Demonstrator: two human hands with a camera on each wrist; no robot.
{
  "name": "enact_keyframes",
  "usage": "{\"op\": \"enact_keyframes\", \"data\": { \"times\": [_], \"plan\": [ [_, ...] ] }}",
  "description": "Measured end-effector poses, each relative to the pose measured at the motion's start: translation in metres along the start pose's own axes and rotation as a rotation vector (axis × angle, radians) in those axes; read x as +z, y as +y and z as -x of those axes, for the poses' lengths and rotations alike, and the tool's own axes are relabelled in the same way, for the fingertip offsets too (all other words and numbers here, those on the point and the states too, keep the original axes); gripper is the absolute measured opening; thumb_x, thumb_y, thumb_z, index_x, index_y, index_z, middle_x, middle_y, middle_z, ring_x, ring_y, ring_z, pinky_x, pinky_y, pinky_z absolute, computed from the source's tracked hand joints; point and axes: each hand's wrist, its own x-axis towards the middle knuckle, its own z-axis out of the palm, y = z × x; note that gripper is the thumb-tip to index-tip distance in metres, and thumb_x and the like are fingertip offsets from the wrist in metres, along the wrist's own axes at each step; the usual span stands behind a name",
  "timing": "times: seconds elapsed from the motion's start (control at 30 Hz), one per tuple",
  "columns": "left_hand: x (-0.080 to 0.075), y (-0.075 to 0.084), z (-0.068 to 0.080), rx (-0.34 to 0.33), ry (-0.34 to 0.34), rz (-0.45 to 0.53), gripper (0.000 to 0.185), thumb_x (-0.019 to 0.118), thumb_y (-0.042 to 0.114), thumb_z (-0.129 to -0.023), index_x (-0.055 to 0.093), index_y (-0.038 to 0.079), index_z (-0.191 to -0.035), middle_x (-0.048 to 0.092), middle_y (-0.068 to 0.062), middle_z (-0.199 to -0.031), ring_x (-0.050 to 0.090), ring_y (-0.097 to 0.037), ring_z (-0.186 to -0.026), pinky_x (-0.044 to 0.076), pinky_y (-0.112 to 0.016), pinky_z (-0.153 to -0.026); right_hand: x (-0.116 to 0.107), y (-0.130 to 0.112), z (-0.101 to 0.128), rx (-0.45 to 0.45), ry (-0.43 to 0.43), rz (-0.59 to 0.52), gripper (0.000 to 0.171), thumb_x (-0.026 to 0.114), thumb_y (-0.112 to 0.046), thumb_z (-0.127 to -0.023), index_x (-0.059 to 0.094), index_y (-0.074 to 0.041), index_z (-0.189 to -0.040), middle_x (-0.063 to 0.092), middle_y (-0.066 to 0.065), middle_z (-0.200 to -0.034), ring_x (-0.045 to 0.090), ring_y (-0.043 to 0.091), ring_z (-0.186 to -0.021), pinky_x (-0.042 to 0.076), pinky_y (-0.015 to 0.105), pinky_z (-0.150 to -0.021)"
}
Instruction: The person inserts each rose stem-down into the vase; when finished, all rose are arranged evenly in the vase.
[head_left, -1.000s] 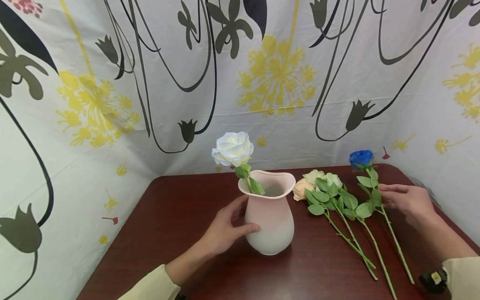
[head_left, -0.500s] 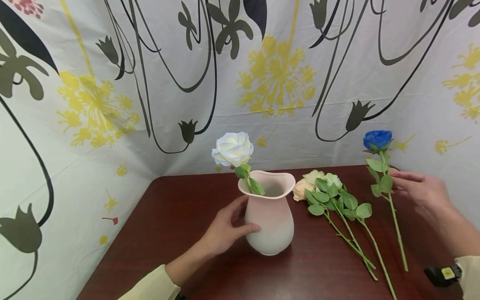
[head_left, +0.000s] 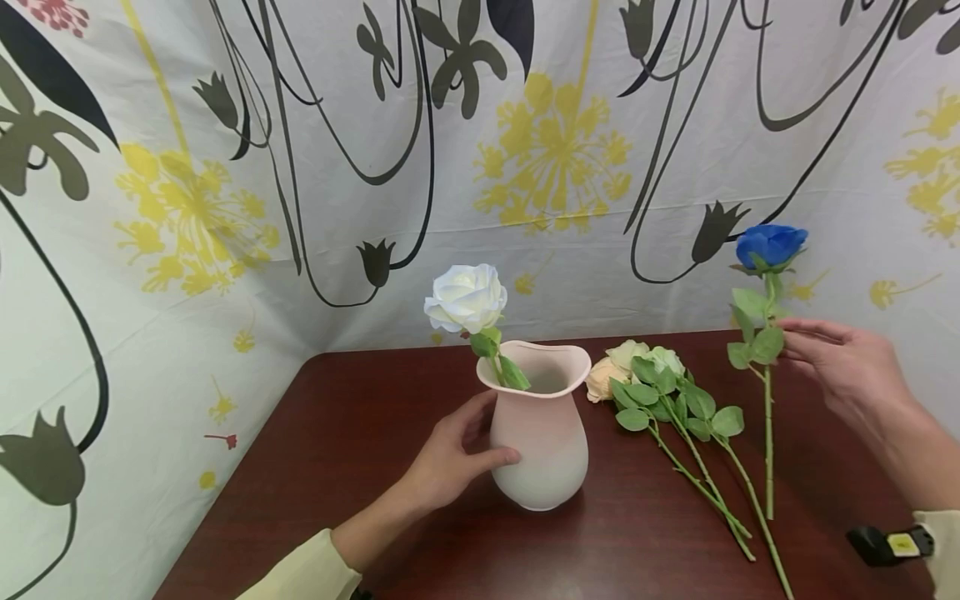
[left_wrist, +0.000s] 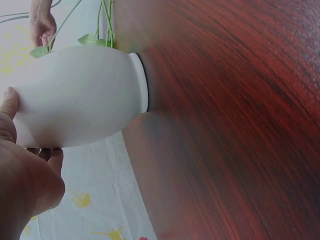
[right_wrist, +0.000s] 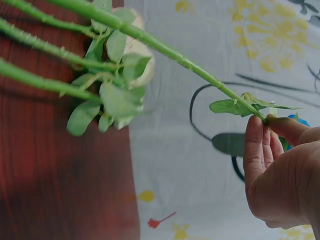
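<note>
In the head view a pale pink and white vase [head_left: 542, 450] stands upright on the dark red table. My left hand [head_left: 448, 457] grips its left side, thumb across the front and fingers behind. A white rose [head_left: 467, 298] leans out of the vase mouth to the left. At the right, my right hand [head_left: 851, 367] pinches the stem of a blue rose [head_left: 771, 247] just below the bloom, among its leaves. That rose is held nearly upright with its stem hanging down. The right wrist view shows the thumb and fingertips on the green stem [right_wrist: 185, 61].
Right of the vase lie several roses with cream, peach and pale green blooms [head_left: 630, 367], stems pointing toward the front right. A white flower-printed cloth [head_left: 420, 208] hangs behind the table [head_left: 360, 417] and along its sides.
My right hand has lifted the blue rose from beside the other roses, raising it and turning it upright. The left hand and the vase have stayed still.
</note>
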Motion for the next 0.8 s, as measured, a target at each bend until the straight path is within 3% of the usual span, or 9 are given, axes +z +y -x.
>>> {"op": "enact_keyframes", "data": {
  "times": [0.27, 0.43, 0.57, 0.8],
  "plan": [
    [0.0, 0.0, 0.0, 0.0, -0.009, 0.011, 0.074, 0.087, 0.023, -0.093, 0.049, 0.029, -0.157, 0.06, 0.005, -0.149, 0.062, -0.015, -0.13, 0.051, -0.037, -0.109, 0.019, -0.014, 0.006, -0.038, -0.014, -0.135, 0.011, 0.075, -0.007, -0.099, 0.084, -0.014, -0.097, 0.068, -0.017, -0.103, 0.075, 0.005, -0.079, 0.06, 0.019, -0.068],
    [0.0, 0.0, 0.0, -0.004, -0.013, 0.016, 0.075, 0.086, 0.023, -0.093, 0.049, 0.03, -0.157, 0.059, 0.005, -0.15, 0.062, -0.014, -0.131, 0.05, -0.037, -0.109, 0.027, -0.025, 0.009, -0.034, -0.022, -0.254, 0.012, 0.074, -0.003, -0.099, 0.084, -0.01, -0.099, 0.074, -0.013, -0.102, 0.077, 0.01, -0.079, 0.06, 0.02, -0.069],
    [0.0, 0.0, 0.0, -0.005, -0.011, 0.013, 0.075, 0.086, 0.023, -0.093, 0.048, 0.029, -0.158, 0.059, 0.004, -0.15, 0.062, -0.015, -0.13, 0.051, -0.037, -0.109, 0.035, -0.032, 0.011, -0.058, -0.003, -0.297, 0.011, 0.075, -0.003, -0.098, 0.084, -0.01, -0.099, 0.076, -0.009, -0.1, 0.077, 0.011, -0.079, 0.061, 0.02, -0.07],
    [0.0, 0.0, 0.0, -0.008, -0.008, 0.01, 0.075, 0.087, 0.023, -0.093, 0.049, 0.029, -0.157, 0.06, 0.005, -0.15, 0.062, -0.014, -0.13, 0.051, -0.035, -0.109, 0.049, -0.044, 0.017, -0.088, 0.016, -0.346, 0.009, 0.076, -0.004, -0.098, 0.082, -0.008, -0.103, 0.067, -0.009, -0.116, 0.078, 0.012, -0.083, 0.061, 0.021, -0.072]
  ]
}}
